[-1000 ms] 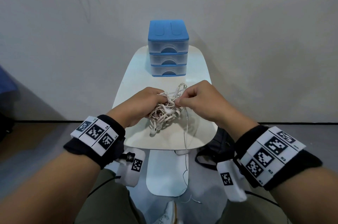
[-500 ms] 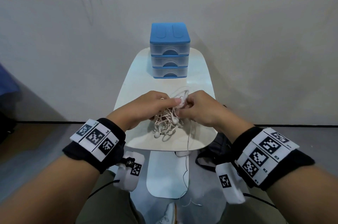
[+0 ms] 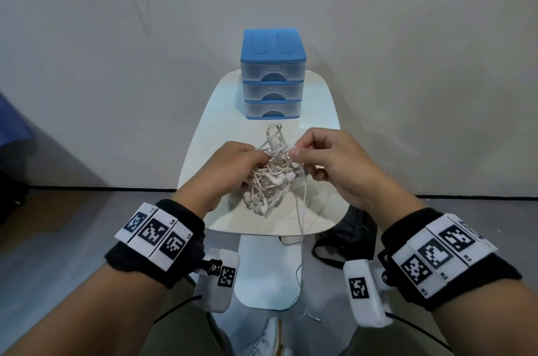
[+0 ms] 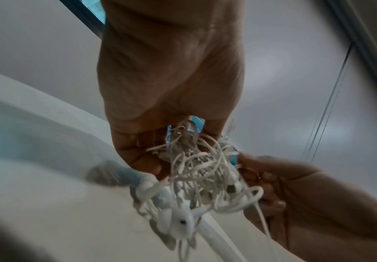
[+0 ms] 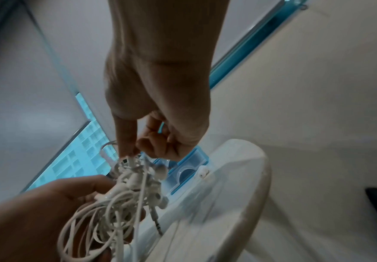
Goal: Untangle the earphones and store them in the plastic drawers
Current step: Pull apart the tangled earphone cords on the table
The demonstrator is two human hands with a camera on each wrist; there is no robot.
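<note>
Gripping the earphones [image 3: 269,181] with both hands, right hand [image 3: 329,163] fingers pinching a cord higher than before, left hand [image 3: 230,169] still clutching the tangle.

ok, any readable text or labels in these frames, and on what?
"L4": marker tag on the left wristband.
"L5": next tag, same band.
"R2": tag on the right wristband, faint.
"R3": next tag, same band, faint.
Remaining tag labels: too small to read.
No text shows on the drawers or earphones.

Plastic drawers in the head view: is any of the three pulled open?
No. All three fronts of the plastic drawers sit flush in the blue frame.
</note>
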